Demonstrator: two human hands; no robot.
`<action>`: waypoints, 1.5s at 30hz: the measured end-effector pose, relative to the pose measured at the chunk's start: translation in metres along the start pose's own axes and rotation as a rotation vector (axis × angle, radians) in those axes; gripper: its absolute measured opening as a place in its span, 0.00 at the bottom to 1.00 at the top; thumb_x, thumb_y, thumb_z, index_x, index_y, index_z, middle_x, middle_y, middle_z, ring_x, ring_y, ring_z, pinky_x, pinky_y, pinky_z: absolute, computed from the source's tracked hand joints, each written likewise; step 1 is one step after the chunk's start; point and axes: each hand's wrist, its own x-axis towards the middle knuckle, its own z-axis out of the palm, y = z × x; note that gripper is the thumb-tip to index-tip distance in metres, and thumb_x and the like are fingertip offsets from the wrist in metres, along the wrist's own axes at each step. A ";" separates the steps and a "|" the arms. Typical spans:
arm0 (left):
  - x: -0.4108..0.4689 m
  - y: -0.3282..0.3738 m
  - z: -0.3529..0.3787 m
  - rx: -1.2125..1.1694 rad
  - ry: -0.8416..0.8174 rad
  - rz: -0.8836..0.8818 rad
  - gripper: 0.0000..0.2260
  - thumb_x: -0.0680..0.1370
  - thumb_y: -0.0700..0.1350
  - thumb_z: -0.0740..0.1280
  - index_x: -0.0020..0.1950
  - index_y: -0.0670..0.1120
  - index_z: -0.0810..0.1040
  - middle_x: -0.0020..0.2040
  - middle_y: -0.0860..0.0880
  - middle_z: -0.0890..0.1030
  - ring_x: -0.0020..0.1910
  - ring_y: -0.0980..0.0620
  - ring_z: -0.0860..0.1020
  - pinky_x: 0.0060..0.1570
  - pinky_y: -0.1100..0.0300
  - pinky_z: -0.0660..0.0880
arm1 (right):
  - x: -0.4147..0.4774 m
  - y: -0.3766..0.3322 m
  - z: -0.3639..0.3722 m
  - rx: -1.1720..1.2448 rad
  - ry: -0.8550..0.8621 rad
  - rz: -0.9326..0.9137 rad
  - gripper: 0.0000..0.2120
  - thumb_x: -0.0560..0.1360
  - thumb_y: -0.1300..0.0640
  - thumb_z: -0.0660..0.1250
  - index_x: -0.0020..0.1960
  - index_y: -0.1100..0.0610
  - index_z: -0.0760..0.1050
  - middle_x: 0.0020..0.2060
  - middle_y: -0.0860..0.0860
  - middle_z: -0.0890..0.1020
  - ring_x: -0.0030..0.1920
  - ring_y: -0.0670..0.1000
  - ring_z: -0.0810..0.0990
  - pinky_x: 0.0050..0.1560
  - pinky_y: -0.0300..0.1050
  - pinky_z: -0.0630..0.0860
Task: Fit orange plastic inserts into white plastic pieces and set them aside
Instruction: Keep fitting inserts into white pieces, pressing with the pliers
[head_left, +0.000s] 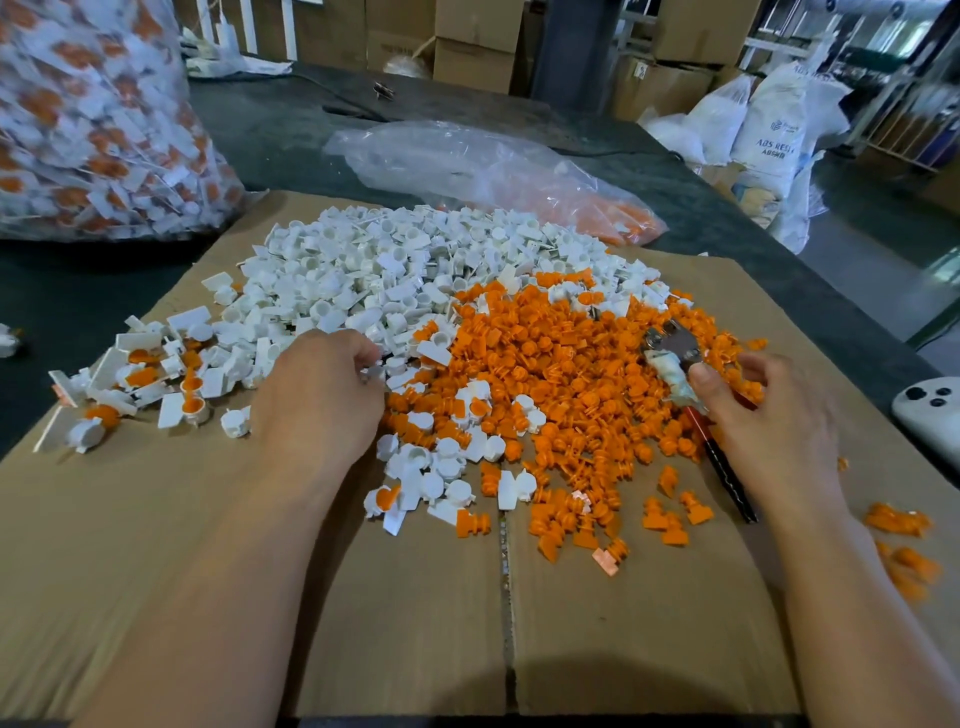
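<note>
Left hand (322, 387) curled at white pile edge, white piece (375, 372) pinched; pliers (672, 351) gripped by right hand (774, 415) over orange inserts (561, 374).

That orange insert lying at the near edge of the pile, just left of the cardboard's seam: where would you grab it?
The orange insert lies on its side. Probably pinch its flat tab end from the near side, where bare cardboard leaves room; the ribbed stem stays free.

Stacked cardboard boxes (472, 47) line the back of a dim warehouse; white sacks (769, 130) slump on grey floor (872, 270) beside a dark table (291, 130).
</note>
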 end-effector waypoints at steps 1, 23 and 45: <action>0.000 0.001 0.001 0.036 -0.024 0.007 0.08 0.75 0.41 0.66 0.53 0.49 0.79 0.54 0.46 0.78 0.53 0.44 0.76 0.42 0.54 0.71 | -0.001 -0.001 0.000 0.007 0.012 -0.005 0.29 0.72 0.39 0.59 0.66 0.57 0.68 0.61 0.57 0.74 0.63 0.56 0.69 0.61 0.53 0.64; -0.005 0.008 -0.007 -0.546 0.001 0.021 0.07 0.76 0.40 0.66 0.48 0.54 0.78 0.41 0.59 0.77 0.40 0.62 0.74 0.38 0.70 0.66 | -0.010 -0.027 -0.014 0.124 0.049 -0.117 0.21 0.74 0.45 0.63 0.62 0.55 0.71 0.58 0.52 0.75 0.60 0.51 0.70 0.54 0.42 0.60; -0.014 0.025 -0.010 -1.373 -0.499 -0.216 0.12 0.72 0.28 0.62 0.49 0.40 0.79 0.40 0.43 0.77 0.33 0.54 0.81 0.34 0.67 0.78 | -0.017 -0.075 0.028 0.374 -0.204 -0.324 0.06 0.74 0.59 0.67 0.50 0.54 0.79 0.44 0.44 0.77 0.44 0.39 0.74 0.45 0.26 0.67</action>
